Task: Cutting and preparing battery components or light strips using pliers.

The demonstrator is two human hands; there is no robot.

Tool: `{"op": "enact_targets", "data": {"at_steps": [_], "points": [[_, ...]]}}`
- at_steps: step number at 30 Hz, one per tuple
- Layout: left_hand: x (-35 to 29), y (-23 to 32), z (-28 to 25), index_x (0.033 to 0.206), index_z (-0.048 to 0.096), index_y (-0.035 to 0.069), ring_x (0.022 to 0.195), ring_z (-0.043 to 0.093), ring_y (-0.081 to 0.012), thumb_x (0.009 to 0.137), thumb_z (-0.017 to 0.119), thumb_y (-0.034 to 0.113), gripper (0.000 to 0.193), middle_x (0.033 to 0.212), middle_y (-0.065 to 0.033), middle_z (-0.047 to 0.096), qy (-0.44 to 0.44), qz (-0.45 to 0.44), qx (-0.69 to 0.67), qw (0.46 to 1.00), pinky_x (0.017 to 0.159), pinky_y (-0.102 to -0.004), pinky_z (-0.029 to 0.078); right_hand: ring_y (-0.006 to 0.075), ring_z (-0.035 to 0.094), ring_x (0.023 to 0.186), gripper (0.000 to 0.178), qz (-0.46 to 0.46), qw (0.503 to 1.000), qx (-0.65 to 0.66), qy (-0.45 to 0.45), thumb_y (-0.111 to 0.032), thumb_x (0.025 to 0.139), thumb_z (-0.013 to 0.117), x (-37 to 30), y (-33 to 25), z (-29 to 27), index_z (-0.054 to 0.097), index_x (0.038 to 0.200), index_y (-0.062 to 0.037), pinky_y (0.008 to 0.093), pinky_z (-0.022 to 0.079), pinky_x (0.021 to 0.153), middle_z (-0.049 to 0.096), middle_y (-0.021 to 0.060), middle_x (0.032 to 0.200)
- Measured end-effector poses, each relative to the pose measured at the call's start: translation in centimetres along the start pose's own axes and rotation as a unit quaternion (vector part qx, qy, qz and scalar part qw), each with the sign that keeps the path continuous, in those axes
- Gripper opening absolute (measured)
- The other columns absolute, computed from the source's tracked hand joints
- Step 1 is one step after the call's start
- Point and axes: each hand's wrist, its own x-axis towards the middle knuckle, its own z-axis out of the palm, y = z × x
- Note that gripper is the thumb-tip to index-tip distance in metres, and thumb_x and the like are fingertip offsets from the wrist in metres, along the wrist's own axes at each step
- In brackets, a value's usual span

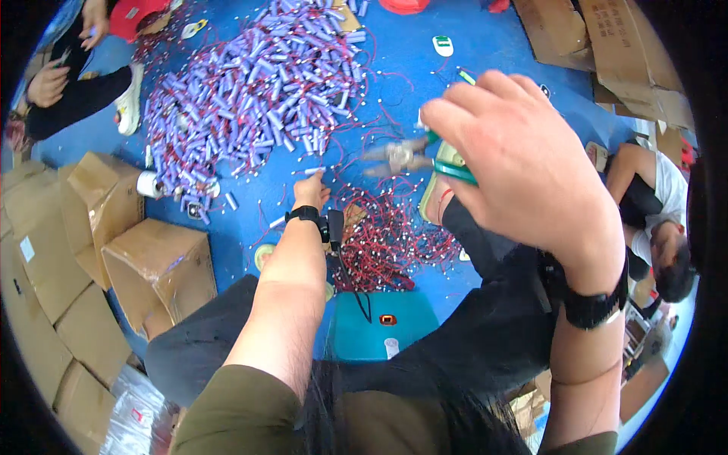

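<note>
My right hand (523,159), raised close in front, is wrapped round the green handles of a pair of pliers (400,156). Their metal jaws point left and are blurred. Lower and farther left, my left hand (310,191) pinches a small purple battery cell (314,171) at its fingertips. A large heap of purple battery cells (265,83) with red wires spreads over the blue floor just beyond that hand. Right of my left wrist lies a tangled pile of red and black wires (387,243) with small white ends.
A teal stool (383,327) stands between my legs. Open cardboard boxes (163,265) line the left side, and more cardboard (622,53) is at the far right. One person's hands (49,83) show at the far left; another person (660,205) sits at the right.
</note>
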Motion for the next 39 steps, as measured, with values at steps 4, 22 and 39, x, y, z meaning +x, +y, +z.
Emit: {"op": "enact_targets", "data": {"at_steps": [4, 22, 39], "points": [[13.6, 0.8, -9.0, 0.08, 0.06, -0.004, 0.07, 0.06, -0.0259, 0.078, 0.064, 0.027, 0.032, 0.075, -0.0135, 0.061, 0.095, 0.273, 0.179, 0.94, 0.064, -0.0397, 0.047, 0.0274, 0.051, 0.086, 0.033, -0.019, 1.0, 0.019, 0.016, -0.017, 0.065, 0.069, 0.4, -0.6, -2.6, 0.055, 0.093, -0.0069, 0.0367, 0.04, 0.08, 0.054, 0.0074, 0.084], [-3.9, 2.8, -20.4, 0.084, 0.065, 0.005, 0.063, 0.062, -0.0312, 0.078, 0.056, 0.023, 0.021, 0.07, -0.0166, 0.063, 0.155, 0.354, 0.484, 0.785, 0.062, -0.0432, 0.049, 0.0341, 0.051, 0.087, 0.037, -0.087, 0.996, 0.016, 0.034, -0.01, 0.067, 0.067, -2.8, -1.8, -1.6, 0.053, 0.101, -0.0027, 0.0402, 0.041, 0.078, 0.056, 0.0136, 0.092], [1.1, 0.9, -18.0, 0.092, 0.061, 0.003, 0.076, 0.065, -0.0289, 0.074, 0.061, 0.011, 0.019, 0.083, -0.0144, 0.063, 0.085, 0.373, 0.633, 0.673, 0.066, -0.038, 0.052, 0.0319, 0.05, 0.088, 0.037, -0.069, 0.996, 0.012, -0.063, -0.01, 0.064, 0.069, 1.0, -3.9, -1.1, 0.053, 0.097, -0.0032, 0.0379, 0.04, 0.078, 0.055, 0.0116, 0.089]]}}
